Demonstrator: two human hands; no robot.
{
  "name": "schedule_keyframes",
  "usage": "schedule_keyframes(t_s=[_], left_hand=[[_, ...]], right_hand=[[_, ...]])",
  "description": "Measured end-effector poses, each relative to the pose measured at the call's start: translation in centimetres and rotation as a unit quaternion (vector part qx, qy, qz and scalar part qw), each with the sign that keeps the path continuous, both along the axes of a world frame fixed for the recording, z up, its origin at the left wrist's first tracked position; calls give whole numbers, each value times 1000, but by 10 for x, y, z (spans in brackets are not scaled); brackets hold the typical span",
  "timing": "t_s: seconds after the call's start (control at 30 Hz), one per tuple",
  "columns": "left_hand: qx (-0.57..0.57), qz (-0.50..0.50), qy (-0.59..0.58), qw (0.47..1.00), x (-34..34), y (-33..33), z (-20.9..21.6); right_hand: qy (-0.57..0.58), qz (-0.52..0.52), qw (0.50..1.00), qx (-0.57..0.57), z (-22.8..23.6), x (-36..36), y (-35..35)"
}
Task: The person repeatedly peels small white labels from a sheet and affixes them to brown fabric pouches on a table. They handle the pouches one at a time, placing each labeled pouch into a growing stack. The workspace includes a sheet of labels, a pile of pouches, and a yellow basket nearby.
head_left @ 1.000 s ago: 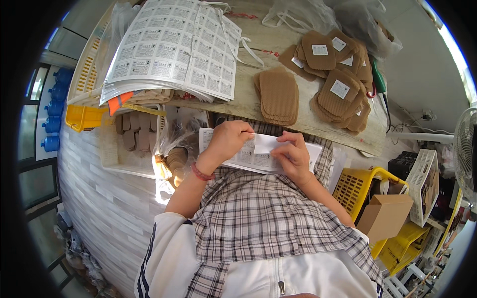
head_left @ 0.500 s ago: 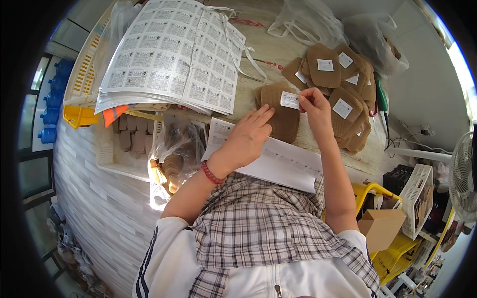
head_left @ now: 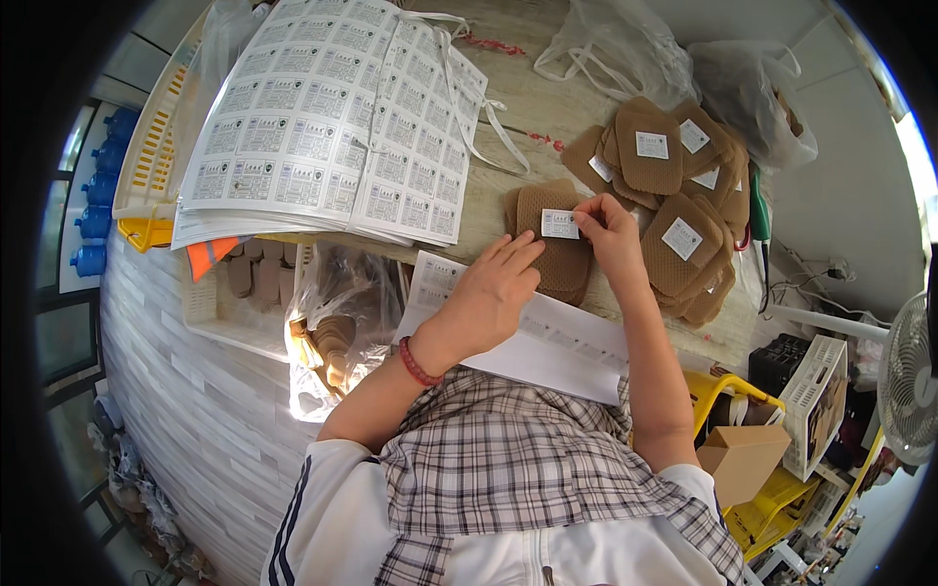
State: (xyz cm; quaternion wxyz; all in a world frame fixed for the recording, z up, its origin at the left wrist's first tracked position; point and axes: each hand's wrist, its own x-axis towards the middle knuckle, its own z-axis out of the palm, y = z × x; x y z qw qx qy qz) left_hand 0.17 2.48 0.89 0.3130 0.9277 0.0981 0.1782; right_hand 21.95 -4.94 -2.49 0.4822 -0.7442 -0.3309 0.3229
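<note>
A small stack of brown mesh-textured pads (head_left: pixel 564 266) with rounded ends lies on the table in front of me. My right hand (head_left: pixel 614 239) pinches the right edge of a white printed label (head_left: pixel 558 224) over the top pad; whether the label touches it all over, I cannot tell. My left hand (head_left: pixel 493 295) holds nothing, its fingers stretched out and the tips resting at the pad's left edge. Under my left wrist and forearm, a partly used label sheet (head_left: pixel 576 350) lies across the table's front edge and my lap.
Labelled brown pads (head_left: pixel 674 239) are heaped at the right, near green-handled scissors (head_left: pixel 758 210). A thick pile of label sheets (head_left: pixel 322 117) lies at left. Plastic bags (head_left: pixel 625 49) stand at the back. Below the table are a crate (head_left: pixel 230 327) and a cardboard box (head_left: pixel 745 459).
My right hand has brought the label slightly left and nearer to me over the pad. My left hand stays at the pad's edge. The whole view has shifted a little.
</note>
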Motion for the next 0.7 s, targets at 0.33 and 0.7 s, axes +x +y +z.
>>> schedule_keyframes(t_s=[0.33, 0.7], left_hand=[[11, 0, -5, 1000, 2, 1, -1], [-34, 18, -6, 999, 3, -1, 6]], right_hand=[[-39, -7, 999, 15, 1, -5, 0], [-74, -19, 997, 6, 4, -11, -1]])
